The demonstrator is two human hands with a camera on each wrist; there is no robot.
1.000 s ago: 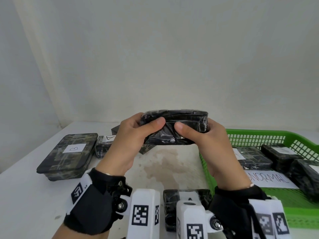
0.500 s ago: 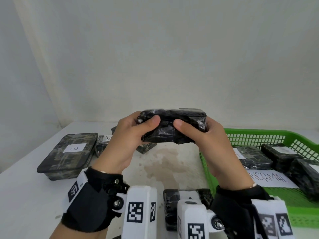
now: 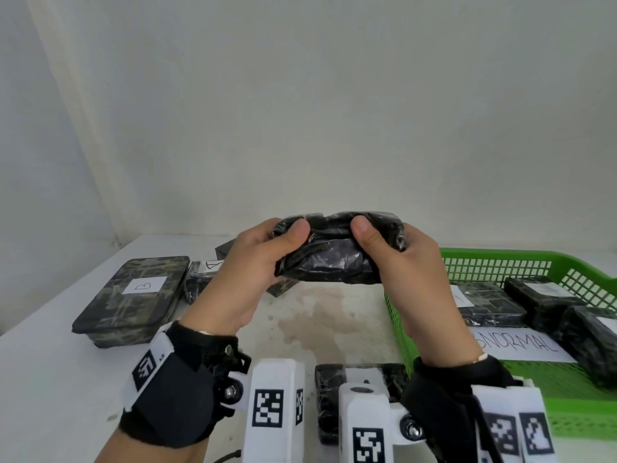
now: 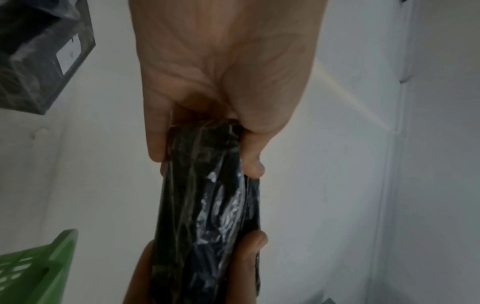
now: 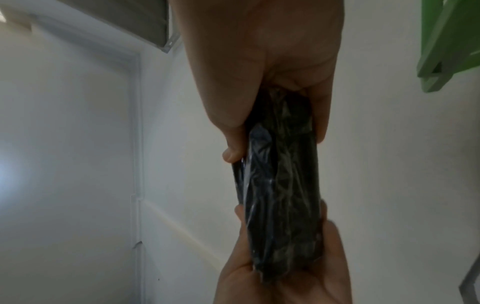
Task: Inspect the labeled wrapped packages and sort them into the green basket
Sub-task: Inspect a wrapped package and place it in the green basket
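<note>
A dark plastic-wrapped package [image 3: 334, 252] is held in the air above the table, ahead of me. My left hand [image 3: 263, 259] grips its left end, thumb on the near face. My right hand [image 3: 394, 259] grips its right end the same way. Both wrist views show the package [image 4: 207, 216] [image 5: 283, 195] end-on between thumb and fingers; no label shows on it. The green basket [image 3: 500, 259] stands at the right with several wrapped packages [image 3: 484, 302] in it and a paper sheet [image 3: 524, 342] reading NORMAL.
On the white table [image 3: 50, 379] at the left lies a larger wrapped package labelled B [image 3: 133, 295], with smaller packages [image 3: 203, 272] behind it. Another dark package [image 3: 334, 396] lies near me, partly hidden by the wrist mounts. A wall stands close behind.
Both hands have tilted the package, so its underside now faces me more, and lifted it slightly. The grip has not changed.
</note>
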